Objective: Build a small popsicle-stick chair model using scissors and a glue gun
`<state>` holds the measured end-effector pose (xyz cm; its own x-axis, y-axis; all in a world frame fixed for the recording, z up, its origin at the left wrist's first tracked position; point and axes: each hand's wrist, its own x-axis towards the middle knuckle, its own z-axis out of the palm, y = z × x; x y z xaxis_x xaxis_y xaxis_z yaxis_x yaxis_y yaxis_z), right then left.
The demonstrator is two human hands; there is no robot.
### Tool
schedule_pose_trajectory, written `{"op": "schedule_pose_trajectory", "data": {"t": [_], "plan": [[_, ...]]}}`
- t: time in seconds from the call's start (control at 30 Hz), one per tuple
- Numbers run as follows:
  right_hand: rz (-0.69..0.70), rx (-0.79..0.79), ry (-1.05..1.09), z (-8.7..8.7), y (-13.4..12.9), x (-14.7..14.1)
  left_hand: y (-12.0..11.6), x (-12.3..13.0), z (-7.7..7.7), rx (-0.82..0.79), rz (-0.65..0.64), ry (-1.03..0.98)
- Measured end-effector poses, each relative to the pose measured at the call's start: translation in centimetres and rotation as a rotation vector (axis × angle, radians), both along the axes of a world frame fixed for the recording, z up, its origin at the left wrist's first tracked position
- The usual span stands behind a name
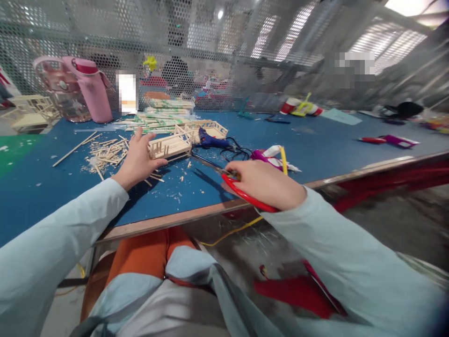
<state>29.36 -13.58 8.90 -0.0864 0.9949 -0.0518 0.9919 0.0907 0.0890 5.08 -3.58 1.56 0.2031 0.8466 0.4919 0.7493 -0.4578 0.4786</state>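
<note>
My left hand (138,157) is at the left end of a small wooden stick model (173,146), its thumb and fingers spread around that end and seemingly touching it. My right hand (268,182) is closed on red-handled pliers or cutters (245,195), whose jaws point left, above the blue table. Behind the model's right part lies a dark blue glue gun (212,139) with a dark cord. Loose short sticks (107,153) are piled left of my left hand, and a few more lie under it.
Packs of sticks (161,117) lie behind the model on the blue table (210,187). Pink bottles (93,91) and another stick model (31,112) stand at the left. Purple-and-white items with a yellow strip (270,157) lie beyond my right hand.
</note>
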Motion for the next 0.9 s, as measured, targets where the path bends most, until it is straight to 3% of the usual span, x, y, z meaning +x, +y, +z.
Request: {"op": "schedule_pose_trajectory", "data": {"t": [0.2,0.27,0.37,0.43,0.5,0.67,0.77,0.9], "plan": [[-0.143,0.082,0.122,-3.9,1.4,2.9,0.8,-3.0,0.8,-0.106,-0.075,0.046],[-0.077,0.104,0.159,-4.7,2.7,3.2,1.4,-4.1,1.0,-0.131,-0.127,0.043],[0.157,0.095,0.209,-5.2,4.7,4.2,2.0,-4.9,1.3,-0.133,-0.167,0.064],[0.279,0.051,0.229,-5.1,5.7,5.0,2.1,-4.7,1.5,-0.122,-0.149,0.071],[0.315,0.007,0.246,-4.9,6.1,5.7,2.2,-4.1,1.5,-0.129,-0.141,0.044],[0.302,0.003,0.322,-4.8,5.1,6.7,2.2,-2.6,0.8,-0.150,-0.166,-0.086],[0.284,-0.008,0.339,-5.7,4.6,7.7,2.2,-2.1,0.3,-0.126,-0.151,-0.150],[0.321,0.093,0.315,-6.8,5.7,9.1,2.0,-1.7,0.3,-0.179,-0.122,-0.168]]}}
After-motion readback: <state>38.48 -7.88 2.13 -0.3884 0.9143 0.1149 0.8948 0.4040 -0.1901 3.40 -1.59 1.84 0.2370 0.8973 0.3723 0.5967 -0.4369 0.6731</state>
